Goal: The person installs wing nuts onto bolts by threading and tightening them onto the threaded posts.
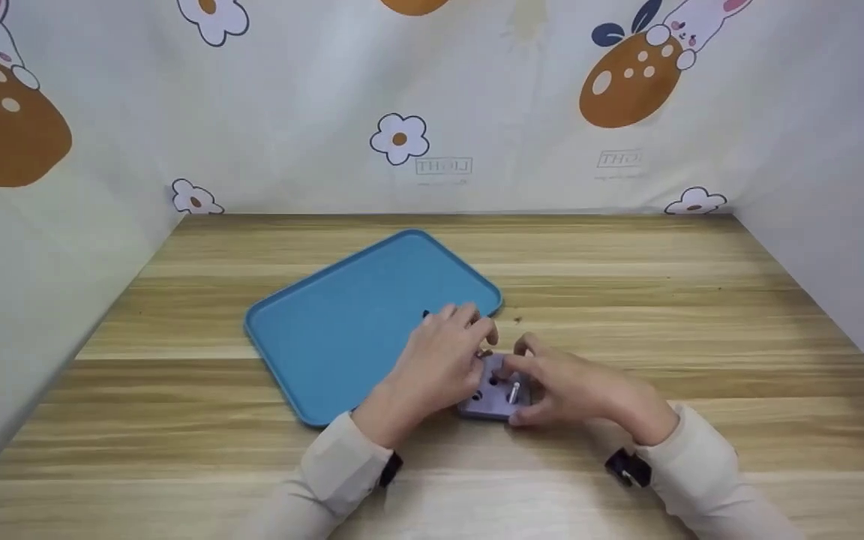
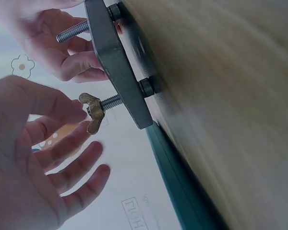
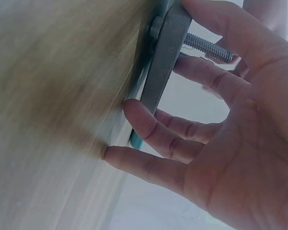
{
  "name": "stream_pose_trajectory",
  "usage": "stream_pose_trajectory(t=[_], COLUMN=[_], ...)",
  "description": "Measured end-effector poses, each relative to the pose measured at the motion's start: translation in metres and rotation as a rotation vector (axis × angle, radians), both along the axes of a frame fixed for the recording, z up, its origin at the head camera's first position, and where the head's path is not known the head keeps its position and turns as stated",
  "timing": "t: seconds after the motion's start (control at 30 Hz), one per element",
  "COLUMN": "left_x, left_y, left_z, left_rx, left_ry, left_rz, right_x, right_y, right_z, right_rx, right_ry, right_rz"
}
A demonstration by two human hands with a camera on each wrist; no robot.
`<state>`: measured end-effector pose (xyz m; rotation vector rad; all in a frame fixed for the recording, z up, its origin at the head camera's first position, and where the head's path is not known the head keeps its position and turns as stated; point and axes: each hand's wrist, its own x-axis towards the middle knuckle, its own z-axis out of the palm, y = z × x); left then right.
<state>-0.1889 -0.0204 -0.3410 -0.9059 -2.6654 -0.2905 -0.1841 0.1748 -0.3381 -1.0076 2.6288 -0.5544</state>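
Observation:
A grey metal plate (image 1: 486, 407) with round holes lies at the tray's near right corner. A threaded bolt (image 1: 513, 392) stands up from it, and a second bolt (image 2: 110, 102) carries a brass wing nut (image 2: 93, 114) at its end. Bolt heads (image 2: 146, 87) show under the plate. My left hand (image 1: 439, 356) pinches at the wing nut with thumb and index finger, its other fingers spread apart. My right hand (image 1: 571, 382) holds the plate from the right, with thumb and fingers about its edge and top. In the head view, the left hand mostly hides the wing nut.
A blue tray (image 1: 342, 322) lies at an angle on the wooden table (image 1: 649, 285), left of and behind the plate. A small dark thing (image 1: 426, 313) shows on it beside the left knuckles. Patterned curtains (image 1: 312, 112) stand around the table's back and sides.

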Motion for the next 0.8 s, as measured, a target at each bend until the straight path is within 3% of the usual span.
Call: stream_pose_trajectory(t=[0.37, 0.8], left_x=[0.0023, 0.0035], left_y=[-0.0017, 0.0005], left_z=[0.0027, 0.0028], left_rx=[-0.138, -0.165], left_ry=[-0.041, -0.004], left_rz=[0.061, 0.099], right_x=[-0.0002, -0.001], right_y=[-0.0001, -0.0011], right_z=[0.0001, -0.0003], right_rx=[0.011, 0.001], right_ry=[-0.023, -0.024], right_rz=[-0.004, -0.007])
